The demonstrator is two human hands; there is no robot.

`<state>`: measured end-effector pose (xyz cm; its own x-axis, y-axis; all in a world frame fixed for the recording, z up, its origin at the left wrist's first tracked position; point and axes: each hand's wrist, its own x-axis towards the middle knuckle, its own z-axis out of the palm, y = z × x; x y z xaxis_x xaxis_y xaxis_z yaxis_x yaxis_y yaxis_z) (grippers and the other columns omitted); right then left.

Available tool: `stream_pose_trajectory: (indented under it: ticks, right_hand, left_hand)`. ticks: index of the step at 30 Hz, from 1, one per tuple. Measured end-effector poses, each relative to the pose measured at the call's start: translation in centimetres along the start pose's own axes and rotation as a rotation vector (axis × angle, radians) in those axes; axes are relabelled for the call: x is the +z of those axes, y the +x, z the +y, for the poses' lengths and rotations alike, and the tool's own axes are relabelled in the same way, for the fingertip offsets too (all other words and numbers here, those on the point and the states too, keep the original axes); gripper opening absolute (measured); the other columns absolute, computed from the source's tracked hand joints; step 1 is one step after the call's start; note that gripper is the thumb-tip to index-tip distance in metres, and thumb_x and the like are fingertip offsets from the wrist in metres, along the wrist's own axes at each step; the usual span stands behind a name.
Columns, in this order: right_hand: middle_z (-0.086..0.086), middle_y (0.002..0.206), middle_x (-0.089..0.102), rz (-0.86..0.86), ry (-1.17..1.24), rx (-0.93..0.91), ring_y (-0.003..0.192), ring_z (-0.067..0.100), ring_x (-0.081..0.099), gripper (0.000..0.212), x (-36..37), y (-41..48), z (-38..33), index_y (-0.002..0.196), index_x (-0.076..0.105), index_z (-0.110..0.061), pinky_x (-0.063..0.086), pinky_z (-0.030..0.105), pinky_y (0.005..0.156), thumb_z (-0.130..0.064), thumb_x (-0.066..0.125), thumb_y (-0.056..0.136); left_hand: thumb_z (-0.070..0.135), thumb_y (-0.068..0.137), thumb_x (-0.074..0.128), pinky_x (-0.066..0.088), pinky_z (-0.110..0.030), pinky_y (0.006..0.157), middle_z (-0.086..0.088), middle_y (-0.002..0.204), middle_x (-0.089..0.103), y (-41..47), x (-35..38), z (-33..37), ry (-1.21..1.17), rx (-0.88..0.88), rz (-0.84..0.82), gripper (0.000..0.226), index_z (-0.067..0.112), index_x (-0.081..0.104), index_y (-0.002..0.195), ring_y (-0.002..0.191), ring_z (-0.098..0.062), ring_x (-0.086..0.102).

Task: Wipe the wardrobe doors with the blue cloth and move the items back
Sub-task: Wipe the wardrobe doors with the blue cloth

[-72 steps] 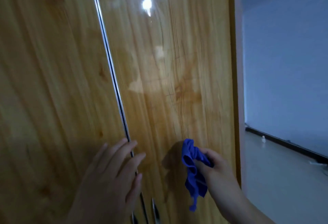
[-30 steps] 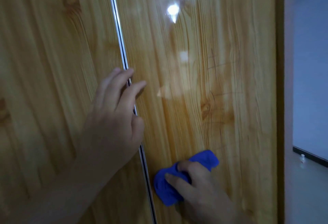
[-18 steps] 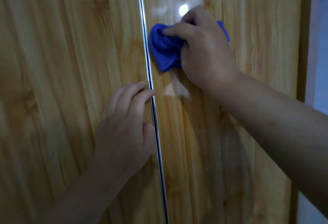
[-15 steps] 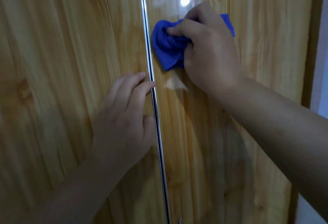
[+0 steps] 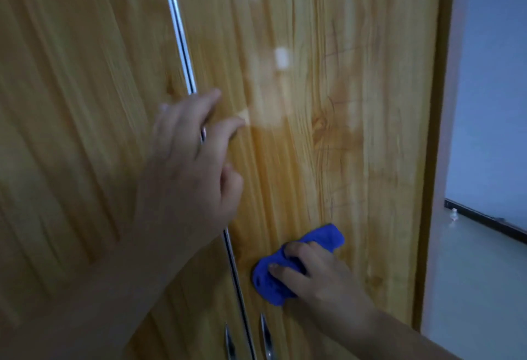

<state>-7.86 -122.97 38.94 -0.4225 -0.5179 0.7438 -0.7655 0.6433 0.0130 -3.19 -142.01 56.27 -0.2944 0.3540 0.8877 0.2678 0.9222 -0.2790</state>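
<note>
Two glossy wood-grain wardrobe doors fill the view, the left door (image 5: 71,131) and the right door (image 5: 356,103), split by a metal strip (image 5: 182,54). My right hand (image 5: 322,271) grips the bunched blue cloth (image 5: 271,282) and presses it on the lower part of the right door. My left hand (image 5: 188,165) lies flat across the metal strip at mid height, fingers straight and spread, holding nothing. The picture is blurred by motion.
Two metal door handles (image 5: 263,337) show at the bottom edge, below the cloth. The wardrobe's right side edge (image 5: 433,160) meets a pale wall (image 5: 490,74). A dark skirting line (image 5: 490,222) and pale floor lie lower right.
My right hand has swept the cloth from high on the right door down to its lower part. My left hand stays flat on the metal strip.
</note>
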Motion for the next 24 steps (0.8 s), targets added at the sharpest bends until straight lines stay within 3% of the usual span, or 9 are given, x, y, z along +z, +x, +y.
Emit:
stream_pose_trajectory:
  ticks: [3, 4, 6, 8, 10, 15, 18, 21, 24]
  right_hand:
    - [-0.022, 0.096, 0.066, 0.118, -0.072, 0.068, 0.086, 0.001, 0.065, 0.023, -4.1, 2.6, 1.9, 0.098, 0.063, -0.045, 0.058, 0.035, 0.078, -0.064, 0.057, 0.085]
    - [-0.026, 0.094, 0.066, 0.202, -0.075, 0.099, 0.089, -0.004, 0.064, 0.024, -6.4, 4.3, 2.9, 0.097, 0.065, -0.044, 0.056, 0.029, 0.082, -0.064, 0.054, 0.087]
    - [-0.022, 0.103, 0.064, 0.421, -0.103, 0.085, 0.098, -0.006, 0.058, 0.031, -12.0, 8.4, 4.4, 0.109, 0.070, -0.032, 0.048, 0.017, 0.087, -0.042, 0.046, 0.093]
    - [0.006, 0.113, 0.060, 0.560, -0.130, 0.058, 0.102, 0.014, 0.057, 0.041, -17.0, 12.6, 5.5, 0.123, 0.069, -0.012, 0.049, 0.025, 0.085, -0.021, 0.044, 0.092]
    - [0.016, 0.114, 0.057, 0.608, -0.155, 0.096, 0.102, 0.025, 0.056, 0.041, -20.4, 16.4, 6.4, 0.125, 0.068, -0.007, 0.050, 0.037, 0.085, -0.008, 0.046, 0.091]
    - [0.015, 0.113, 0.058, 0.617, -0.119, 0.183, 0.102, 0.023, 0.057, 0.032, -20.6, 19.8, 7.7, 0.122, 0.070, -0.005, 0.048, 0.031, 0.086, -0.002, 0.051, 0.096]
    - [0.010, 0.105, 0.057, 0.643, -0.054, 0.158, 0.094, 0.017, 0.055, 0.032, -16.7, 16.5, 7.1, 0.115, 0.072, -0.005, 0.046, 0.024, 0.078, -0.014, 0.048, 0.096]
    - [0.006, 0.096, 0.056, 0.503, -0.014, 0.186, 0.085, 0.011, 0.053, 0.028, -10.9, 9.8, 5.9, 0.109, 0.073, -0.008, 0.044, 0.021, 0.070, -0.018, 0.052, 0.093]
    - [-0.002, 0.075, 0.066, 0.338, 0.327, 0.476, 0.068, 0.013, 0.062, 0.002, -5.9, 3.5, 4.2, 0.083, 0.072, -0.035, 0.051, 0.020, 0.058, -0.035, 0.072, 0.085]
  left_hand:
    - [0.009, 0.080, 0.062, 0.040, -0.062, 0.111, -0.020, 0.143, 0.056, 0.8, 0.4, 1.4, 0.018, 0.053, -0.021, 0.048, 0.004, 0.067, 0.128, 0.137, -0.041, 0.048]
    - [0.012, 0.082, 0.062, 0.040, -0.060, 0.112, -0.018, 0.143, 0.057, 1.3, 0.4, 1.7, 0.024, 0.052, -0.015, 0.048, 0.006, 0.067, 0.129, 0.138, -0.040, 0.047]
    - [0.016, 0.085, 0.062, 0.040, -0.057, 0.115, -0.015, 0.146, 0.055, 2.8, 0.2, 1.9, 0.042, 0.040, -0.020, 0.047, 0.010, 0.065, 0.132, 0.140, -0.036, 0.046]
    - [0.020, 0.087, 0.064, 0.038, -0.055, 0.117, -0.012, 0.150, 0.050, 4.4, 0.0, 1.9, 0.070, 0.017, -0.045, 0.048, 0.015, 0.062, 0.135, 0.141, -0.033, 0.043]
    - [0.023, 0.088, 0.065, 0.037, -0.052, 0.115, -0.011, 0.151, 0.048, 5.5, 0.2, 2.0, 0.110, 0.001, -0.065, 0.048, 0.016, 0.062, 0.135, 0.140, -0.032, 0.043]
    - [0.026, 0.088, 0.063, 0.033, -0.053, 0.115, -0.012, 0.150, 0.052, 5.4, 1.7, 1.6, 0.188, 0.003, -0.047, 0.050, 0.015, 0.061, 0.138, 0.140, -0.034, 0.046]
    - [0.026, 0.092, 0.057, 0.034, -0.053, 0.114, -0.014, 0.150, 0.052, 5.0, 2.3, 1.1, 0.234, 0.051, 0.011, 0.051, 0.013, 0.060, 0.140, 0.140, -0.036, 0.046]
    - [0.027, 0.090, 0.056, 0.034, -0.054, 0.112, -0.015, 0.152, 0.049, 4.9, 2.9, 1.0, 0.263, 0.044, 0.037, 0.055, 0.013, 0.056, 0.143, 0.140, -0.036, 0.045]
    - [0.028, 0.087, 0.057, 0.032, -0.056, 0.113, -0.013, 0.153, 0.047, 5.1, 3.3, 1.1, 0.258, 0.021, 0.044, 0.057, 0.015, 0.054, 0.143, 0.142, -0.035, 0.042]
